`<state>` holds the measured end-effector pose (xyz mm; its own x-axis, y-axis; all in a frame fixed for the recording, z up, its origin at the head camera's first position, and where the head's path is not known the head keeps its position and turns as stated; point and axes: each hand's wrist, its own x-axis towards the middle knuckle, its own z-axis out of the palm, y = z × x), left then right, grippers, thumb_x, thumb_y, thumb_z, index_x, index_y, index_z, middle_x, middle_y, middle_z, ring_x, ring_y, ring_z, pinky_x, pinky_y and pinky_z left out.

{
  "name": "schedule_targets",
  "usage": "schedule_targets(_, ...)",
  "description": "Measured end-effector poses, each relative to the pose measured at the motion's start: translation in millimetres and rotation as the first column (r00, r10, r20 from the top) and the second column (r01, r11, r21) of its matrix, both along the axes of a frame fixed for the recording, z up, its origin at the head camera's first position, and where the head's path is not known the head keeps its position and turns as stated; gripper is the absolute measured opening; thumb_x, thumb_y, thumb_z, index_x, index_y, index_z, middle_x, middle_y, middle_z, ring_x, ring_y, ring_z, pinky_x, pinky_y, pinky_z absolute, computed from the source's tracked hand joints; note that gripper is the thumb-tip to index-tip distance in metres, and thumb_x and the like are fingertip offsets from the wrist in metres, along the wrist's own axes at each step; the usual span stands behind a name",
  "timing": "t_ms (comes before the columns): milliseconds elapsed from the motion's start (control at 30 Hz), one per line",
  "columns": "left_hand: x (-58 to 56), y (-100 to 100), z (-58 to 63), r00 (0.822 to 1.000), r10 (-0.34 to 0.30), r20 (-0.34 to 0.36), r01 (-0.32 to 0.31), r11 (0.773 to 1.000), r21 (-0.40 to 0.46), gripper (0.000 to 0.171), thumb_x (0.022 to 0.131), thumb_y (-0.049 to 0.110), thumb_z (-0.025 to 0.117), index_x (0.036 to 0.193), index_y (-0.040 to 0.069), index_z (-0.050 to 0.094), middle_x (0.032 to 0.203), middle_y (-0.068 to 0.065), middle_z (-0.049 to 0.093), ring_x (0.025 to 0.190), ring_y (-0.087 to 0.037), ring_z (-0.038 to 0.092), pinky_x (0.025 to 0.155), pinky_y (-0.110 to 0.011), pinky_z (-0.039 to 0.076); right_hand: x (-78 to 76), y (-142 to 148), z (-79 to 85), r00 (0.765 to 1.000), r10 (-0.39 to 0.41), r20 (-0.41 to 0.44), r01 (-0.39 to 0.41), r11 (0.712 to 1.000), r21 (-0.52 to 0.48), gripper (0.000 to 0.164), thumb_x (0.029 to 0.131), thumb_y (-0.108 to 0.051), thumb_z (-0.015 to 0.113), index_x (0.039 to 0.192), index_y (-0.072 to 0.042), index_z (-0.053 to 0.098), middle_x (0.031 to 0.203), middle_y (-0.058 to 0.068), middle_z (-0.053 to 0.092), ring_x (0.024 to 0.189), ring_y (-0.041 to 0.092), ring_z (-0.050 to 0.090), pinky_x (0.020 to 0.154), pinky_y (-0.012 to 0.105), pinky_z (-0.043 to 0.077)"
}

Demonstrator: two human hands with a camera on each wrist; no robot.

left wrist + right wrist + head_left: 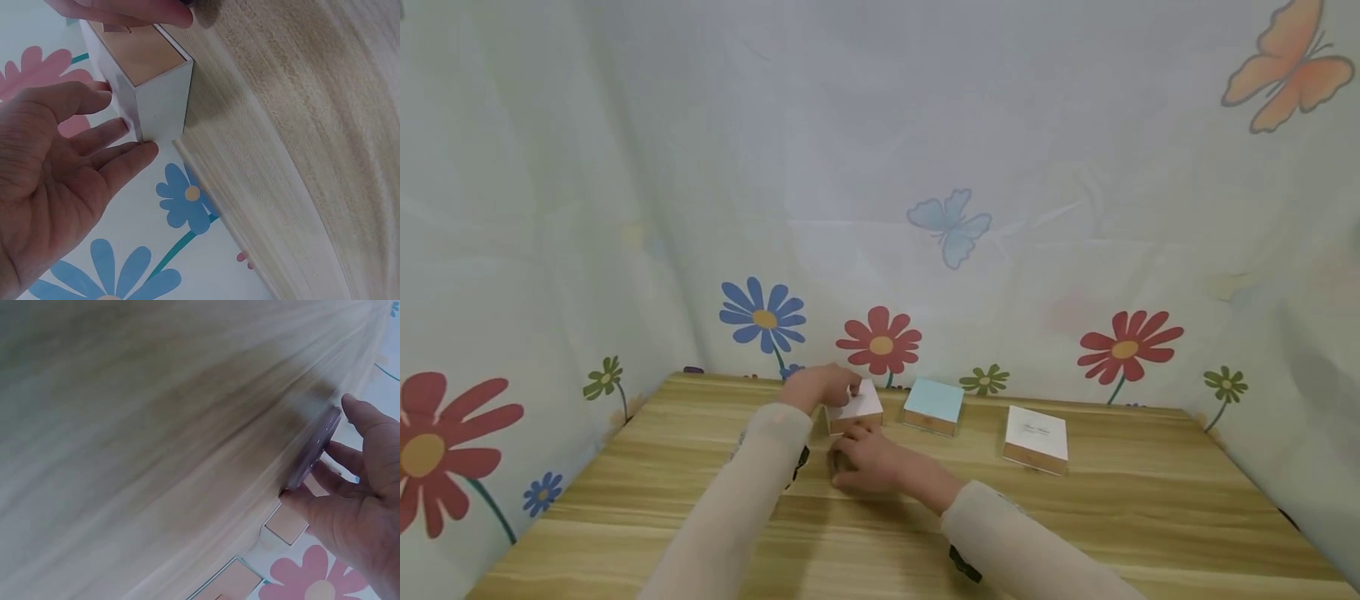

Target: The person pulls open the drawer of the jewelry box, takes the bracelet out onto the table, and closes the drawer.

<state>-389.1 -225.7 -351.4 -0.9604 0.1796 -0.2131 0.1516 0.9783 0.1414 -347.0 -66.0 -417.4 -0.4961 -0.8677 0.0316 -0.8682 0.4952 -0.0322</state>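
Note:
At the left of the row, a white box (859, 405) with a tan front lies on the table. My left hand (827, 388) is over it; in the left wrist view its fingers (128, 167) touch the box's top face and edge without wrapping round it. Just in front of that box, my right hand (872, 460) holds a thin, dark purple disc (315, 449) by its edges, between thumb and fingers, low over the tabletop. What the disc is cannot be told. The right hand's fingers partly cover the box's front in the left wrist view.
A light blue box (934, 402) stands to the right of the white one. Farther right is another white box (1036, 435) with small print on its lid. The wood-grain table (1075, 533) ends at a flowered curtain (1037, 317) behind the boxes.

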Motion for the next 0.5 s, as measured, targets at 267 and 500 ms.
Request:
schedule_targets(267,-2.4,3.5,-3.3,0.999,-0.018,-0.029,0.018,1.000,0.001,0.004,0.099,0.015,0.060,0.100,0.012,0.061,0.093,-0.004,0.056,0.088,-0.021,0.052,0.077,-0.036,0.041,-5.2,27.9,8.0,0.988,-0.025,0.153,0.034,0.998,-0.060,0.053,0.097,-0.041,0.069,0.136,-0.007,0.059,0.142,0.012,0.053,0.128,0.027,0.053,0.106,0.036,0.045)
schedule_targets(500,-0.7,4.2,-1.3,0.999,0.002,-0.032,-0.002,1.000,0.012,0.022,0.099,0.035,0.065,0.098,0.014,0.060,0.088,-0.002,0.055,0.082,-0.019,0.051,0.073,-0.037,0.040,-8.8,63.3,12.2,0.984,-0.104,0.145,0.105,0.994,-0.005,0.052,0.100,-0.036,0.066,0.140,-0.004,0.057,0.137,0.012,0.057,0.125,0.026,0.057,0.103,0.039,0.048)
